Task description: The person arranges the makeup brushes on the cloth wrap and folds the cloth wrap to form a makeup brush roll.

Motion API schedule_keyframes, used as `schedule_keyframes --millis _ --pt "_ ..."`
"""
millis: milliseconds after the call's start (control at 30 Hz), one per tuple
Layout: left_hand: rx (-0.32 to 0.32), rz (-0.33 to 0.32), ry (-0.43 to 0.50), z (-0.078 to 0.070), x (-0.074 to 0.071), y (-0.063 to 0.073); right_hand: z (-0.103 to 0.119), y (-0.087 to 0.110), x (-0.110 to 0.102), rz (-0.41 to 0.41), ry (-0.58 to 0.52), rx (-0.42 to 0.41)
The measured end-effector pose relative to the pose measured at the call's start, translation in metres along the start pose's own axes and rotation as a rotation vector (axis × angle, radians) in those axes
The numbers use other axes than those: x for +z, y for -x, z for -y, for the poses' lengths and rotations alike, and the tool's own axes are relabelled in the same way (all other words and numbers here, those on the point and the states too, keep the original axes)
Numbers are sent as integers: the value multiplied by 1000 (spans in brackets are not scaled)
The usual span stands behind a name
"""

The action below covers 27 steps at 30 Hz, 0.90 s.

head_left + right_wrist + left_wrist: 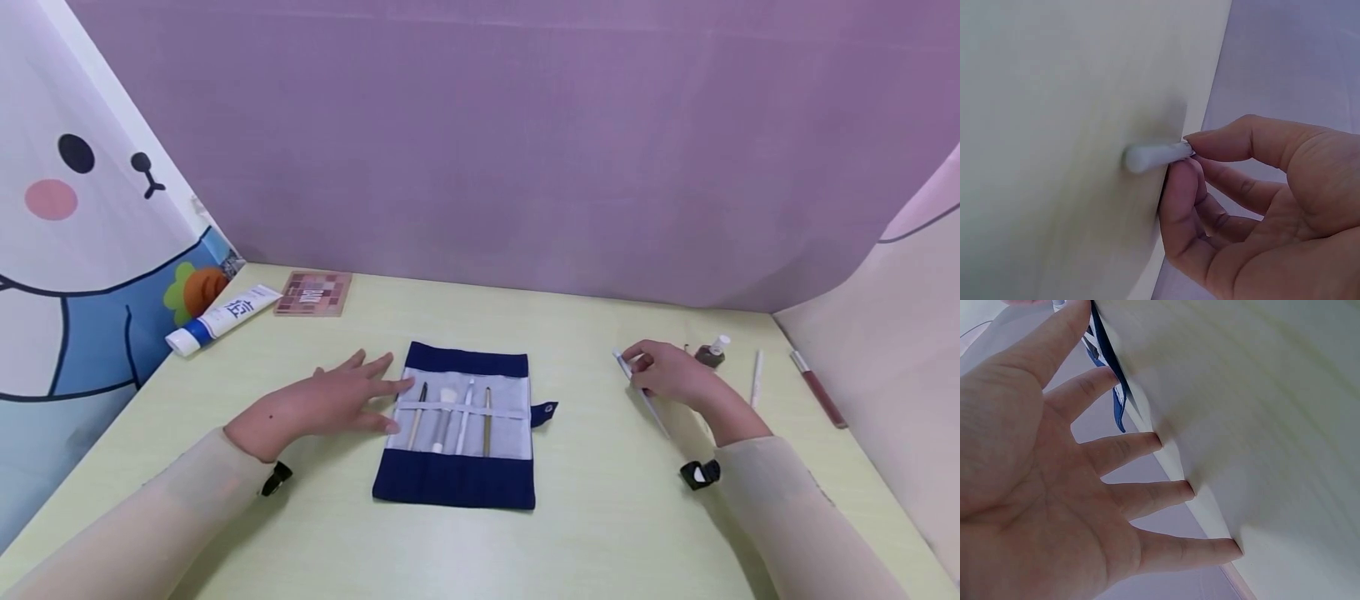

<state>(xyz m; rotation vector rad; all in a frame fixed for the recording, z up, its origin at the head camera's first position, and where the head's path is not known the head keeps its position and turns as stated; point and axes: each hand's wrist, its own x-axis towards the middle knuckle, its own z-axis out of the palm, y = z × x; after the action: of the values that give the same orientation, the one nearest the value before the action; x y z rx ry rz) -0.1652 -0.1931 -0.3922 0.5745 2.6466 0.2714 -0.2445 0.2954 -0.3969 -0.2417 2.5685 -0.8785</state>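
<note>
A navy brush roll [453, 482] lies unfolded on the table, its grey lining facing up. Tucked under its strap are a dark thin brush [417, 421], a fluffy white-tipped brush [444, 421], a white pen-like stick [465, 417] and an olive-gold stick [487, 425]. My left hand [322, 408] has its fingers spread, with the index finger and thumb at the roll's left edge; the left wrist view shows the palm [1041, 487]. Over on the right, my right hand [667, 371] pinches a slim white stick [1154, 156] between thumb and index finger, close over the table.
At the back left lie a white tube with a blue cap [225, 319] and a pink palette [313, 294]. Beyond my right hand stand a small dark bottle with a white cap [711, 352], a thin white stick [757, 377] and a dark red tube [823, 396] near the table's right edge.
</note>
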Motion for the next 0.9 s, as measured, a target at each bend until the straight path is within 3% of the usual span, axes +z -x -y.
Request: schedule_keyframes --millis 667,900 --pt "8 -3 10 -3 -2 2 7 -4 4 -33 13 9" --pt "1 -3 -3 -2 -1 1 20 -11 6 -34 -143 -51"
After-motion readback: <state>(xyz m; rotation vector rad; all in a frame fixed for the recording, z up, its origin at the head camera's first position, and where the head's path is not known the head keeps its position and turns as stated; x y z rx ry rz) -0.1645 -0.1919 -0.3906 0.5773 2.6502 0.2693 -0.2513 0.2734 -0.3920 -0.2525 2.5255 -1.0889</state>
